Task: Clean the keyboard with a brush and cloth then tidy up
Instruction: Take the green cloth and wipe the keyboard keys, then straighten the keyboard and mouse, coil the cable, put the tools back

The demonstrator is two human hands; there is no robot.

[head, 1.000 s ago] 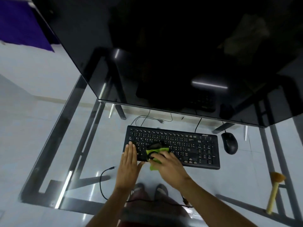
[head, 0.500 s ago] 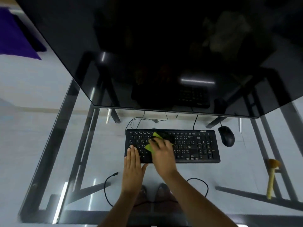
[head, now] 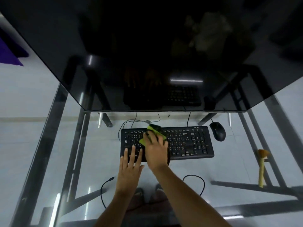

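A black keyboard [head: 188,141] lies on the glass desk [head: 49,153] below a large dark monitor. My right hand [head: 155,149] presses a yellow-green and black cloth [head: 154,130] against the keys near the keyboard's upper middle; the cloth pokes out past the fingertips and over the top edge. My left hand [head: 130,163] lies flat with fingers spread on the keyboard's lower left corner. A wooden-handled brush [head: 262,167] lies on the desk at the far right, away from both hands.
A black mouse [head: 217,131] sits just right of the keyboard. The big monitor [head: 147,54] overhangs the back of the desk. Loose black cables [head: 195,182] show near my arms, seen with the metal frame and my feet through the glass.
My right hand has slid the cloth from the keyboard's lower front up to its top edge. My left hand has stayed on the lower left corner.
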